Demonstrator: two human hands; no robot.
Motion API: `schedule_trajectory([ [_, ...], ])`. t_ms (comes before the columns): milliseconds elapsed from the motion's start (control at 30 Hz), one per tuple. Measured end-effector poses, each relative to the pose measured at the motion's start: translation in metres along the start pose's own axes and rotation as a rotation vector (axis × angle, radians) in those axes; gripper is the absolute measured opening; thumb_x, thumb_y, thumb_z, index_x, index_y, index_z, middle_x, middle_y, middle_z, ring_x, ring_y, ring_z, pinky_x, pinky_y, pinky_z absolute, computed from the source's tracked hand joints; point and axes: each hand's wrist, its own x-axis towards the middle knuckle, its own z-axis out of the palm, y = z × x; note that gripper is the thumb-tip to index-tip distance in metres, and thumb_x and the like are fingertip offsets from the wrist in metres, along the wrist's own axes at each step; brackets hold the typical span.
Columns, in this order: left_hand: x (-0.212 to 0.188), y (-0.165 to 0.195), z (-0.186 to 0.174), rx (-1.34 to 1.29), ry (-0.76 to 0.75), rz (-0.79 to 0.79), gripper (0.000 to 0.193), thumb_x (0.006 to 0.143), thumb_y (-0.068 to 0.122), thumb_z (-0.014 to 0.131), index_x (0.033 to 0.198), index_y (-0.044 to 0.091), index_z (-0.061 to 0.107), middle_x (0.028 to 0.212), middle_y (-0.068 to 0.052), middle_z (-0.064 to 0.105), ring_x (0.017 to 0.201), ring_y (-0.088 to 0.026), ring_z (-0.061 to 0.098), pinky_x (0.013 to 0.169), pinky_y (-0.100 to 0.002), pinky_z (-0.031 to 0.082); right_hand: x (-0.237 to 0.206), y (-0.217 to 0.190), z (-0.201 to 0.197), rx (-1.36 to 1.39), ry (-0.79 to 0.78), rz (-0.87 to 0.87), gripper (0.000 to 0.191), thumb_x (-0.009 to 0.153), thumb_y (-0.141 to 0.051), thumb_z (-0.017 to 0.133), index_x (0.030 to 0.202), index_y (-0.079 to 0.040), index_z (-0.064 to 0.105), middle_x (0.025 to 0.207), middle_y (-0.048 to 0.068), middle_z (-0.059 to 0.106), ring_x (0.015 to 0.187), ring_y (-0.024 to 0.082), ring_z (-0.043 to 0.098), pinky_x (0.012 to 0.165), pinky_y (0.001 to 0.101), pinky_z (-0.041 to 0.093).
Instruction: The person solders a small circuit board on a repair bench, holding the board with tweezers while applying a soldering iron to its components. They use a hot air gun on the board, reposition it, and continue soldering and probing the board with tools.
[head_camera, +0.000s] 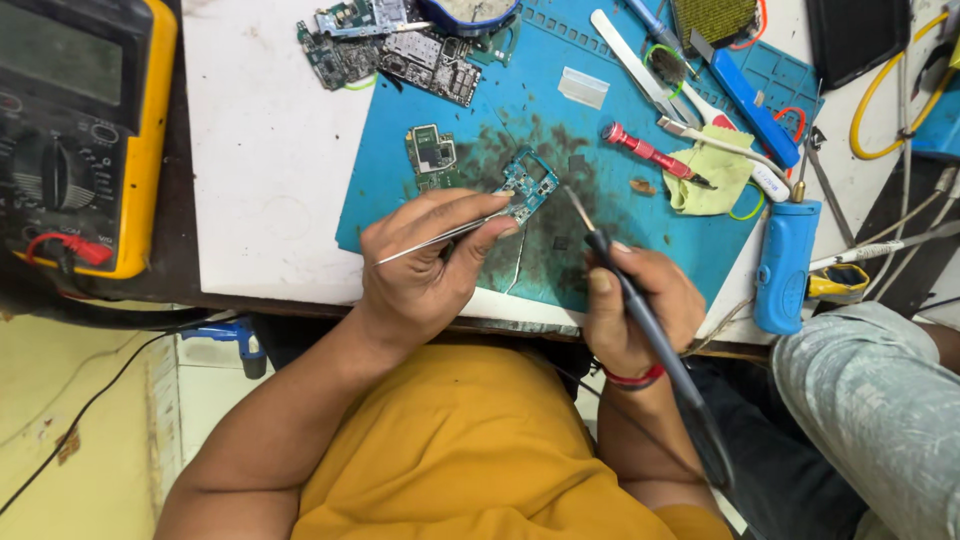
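Left hand (425, 270), fingers pinching thin steel tweezers (450, 235) onto small blue circuit board (527, 185) lying on stained blue mat (600, 130); right hand (635, 305), closed round dark soldering iron (640, 310); red-handled screwdriver (650, 153), yellow-green cloth (712, 175), blue cylindrical tool (787, 265) on white tabletop (270, 150).

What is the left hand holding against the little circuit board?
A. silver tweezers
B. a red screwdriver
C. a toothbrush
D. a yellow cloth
A. The left hand pinches thin silver tweezers whose tips reach the little board on the blue mat; the red screwdriver and the cloth lie apart on the mat, untouched.
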Motion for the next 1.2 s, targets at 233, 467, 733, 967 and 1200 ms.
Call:
schedule_trajectory([
  [233, 0.006, 0.001, 0.001, 0.049, -0.016, -0.005, 0.018, 0.096, 0.007, 0.082, 0.112, 0.005, 0.074, 0.102, -0.011, 0.076, 0.087, -0.02, 0.076, 0.075, -0.029, 0.06, 0.015, -0.004, 0.006, 0.078, -0.005, -0.037, 0.013, 0.097, -0.004, 0.072, 0.105, 0.002, 0.064, 0.086, 0.015, 0.071, 0.067, 0.02, 0.069, 0.063, 0.0269, 0.054],
  [467, 0.009, 0.001, 0.001, 0.061, -0.073, -0.01, 0.019, 0.095, 0.006, 0.082, 0.112, 0.005, 0.074, 0.104, -0.011, 0.076, 0.089, -0.021, 0.077, 0.077, -0.029, 0.06, 0.02, -0.004, 0.006, 0.037, -0.065, -0.025, 0.013, 0.092, 0.0, 0.076, 0.1, 0.003, 0.067, 0.083, 0.014, 0.07, 0.069, 0.02, 0.067, 0.06, 0.0261, 0.051],
  [733, 0.01, 0.002, 0.0, 0.071, -0.095, -0.008, 0.017, 0.095, 0.005, 0.081, 0.11, 0.005, 0.074, 0.103, -0.01, 0.076, 0.088, -0.021, 0.077, 0.075, -0.03, 0.06, 0.026, -0.008, 0.007, 0.039, -0.087, -0.032, 0.013, 0.092, 0.0, 0.077, 0.1, 0.002, 0.067, 0.084, 0.013, 0.07, 0.071, 0.02, 0.068, 0.061, 0.0263, 0.051],
  [967, 0.01, 0.001, 0.001, 0.076, -0.099, 0.0, 0.016, 0.095, 0.005, 0.08, 0.11, 0.005, 0.074, 0.103, -0.01, 0.076, 0.089, -0.022, 0.077, 0.075, -0.03, 0.06, 0.026, -0.009, 0.006, 0.012, -0.107, -0.045, 0.013, 0.09, 0.001, 0.078, 0.098, 0.002, 0.067, 0.082, 0.013, 0.07, 0.068, 0.021, 0.066, 0.06, 0.0273, 0.05],
  [1200, 0.01, 0.001, 0.0, 0.062, -0.105, -0.004, 0.014, 0.096, 0.005, 0.079, 0.108, 0.004, 0.073, 0.103, -0.01, 0.076, 0.086, -0.021, 0.077, 0.072, -0.03, 0.06, 0.027, -0.012, 0.006, -0.001, -0.135, -0.094, 0.015, 0.088, 0.001, 0.078, 0.098, 0.001, 0.066, 0.082, 0.013, 0.07, 0.071, 0.024, 0.069, 0.063, 0.0291, 0.053],
])
